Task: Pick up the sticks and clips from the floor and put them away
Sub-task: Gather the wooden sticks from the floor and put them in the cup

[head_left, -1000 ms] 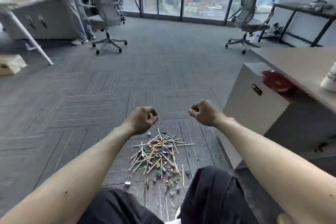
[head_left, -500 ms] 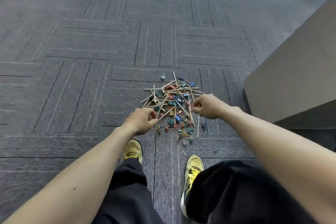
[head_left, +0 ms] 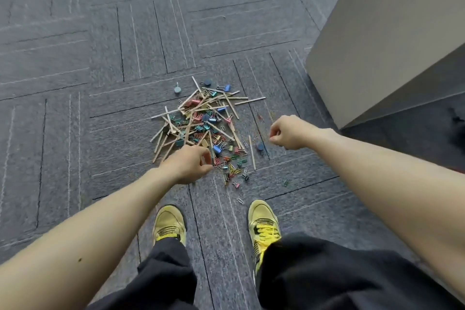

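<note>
A heap of thin wooden sticks [head_left: 198, 118] mixed with coloured binder clips [head_left: 232, 168] lies on the grey carpet in front of me. My left hand [head_left: 187, 165] hovers with curled fingers at the heap's near left edge, its fingertips beside the clips; I see nothing held in it. My right hand [head_left: 289, 133] hangs curled in a loose fist just right of the heap, above the carpet, holding nothing visible. One long stick [head_left: 251, 100] juts out at the far right. A loose paper clip [head_left: 240, 200] and a green clip [head_left: 285, 182] lie apart, nearer my feet.
A beige cabinet [head_left: 377, 45] stands at the right, its corner close to my right hand. My yellow shoes [head_left: 169, 224] [head_left: 263, 224] are planted just short of the heap. A small round blue-grey piece [head_left: 177, 90] lies at the heap's far left.
The view has dropped from the room to the floor and closed in on the heap. Both hands came down; the left reached the heap's near edge, the right shifted to its right side.
</note>
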Demonstrator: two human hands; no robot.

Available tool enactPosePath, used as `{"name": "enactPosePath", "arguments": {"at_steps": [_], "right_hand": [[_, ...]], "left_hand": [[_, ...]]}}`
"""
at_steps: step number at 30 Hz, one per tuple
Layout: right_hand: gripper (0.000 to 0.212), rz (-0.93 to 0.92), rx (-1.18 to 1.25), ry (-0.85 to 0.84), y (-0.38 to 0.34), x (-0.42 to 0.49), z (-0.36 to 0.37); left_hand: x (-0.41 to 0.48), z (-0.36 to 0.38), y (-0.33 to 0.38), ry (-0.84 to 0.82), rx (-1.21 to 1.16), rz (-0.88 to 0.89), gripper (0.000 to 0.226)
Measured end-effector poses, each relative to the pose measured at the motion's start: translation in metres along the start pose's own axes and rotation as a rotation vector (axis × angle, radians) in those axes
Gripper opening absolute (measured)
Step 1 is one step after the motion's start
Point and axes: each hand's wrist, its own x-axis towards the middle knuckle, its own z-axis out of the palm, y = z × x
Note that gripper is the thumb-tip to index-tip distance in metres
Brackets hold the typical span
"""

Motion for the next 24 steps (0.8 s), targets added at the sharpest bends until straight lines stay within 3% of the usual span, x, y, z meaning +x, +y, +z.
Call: {"name": "enactPosePath", "arguments": {"at_steps": [11,24], "right_hand": [[0.013,0.098,-0.046,-0.155,0.057,0.058,0.059],[0.015,0.166,-0.066,-0.072,0.022,0.172,0.138]], "left_hand": [[0.078,0.039,-0.037,-0.103,0.1,-0.036,0.013],[0.141,0.062,-0.124,-0.156,0.149,-0.156,0.037]]}}
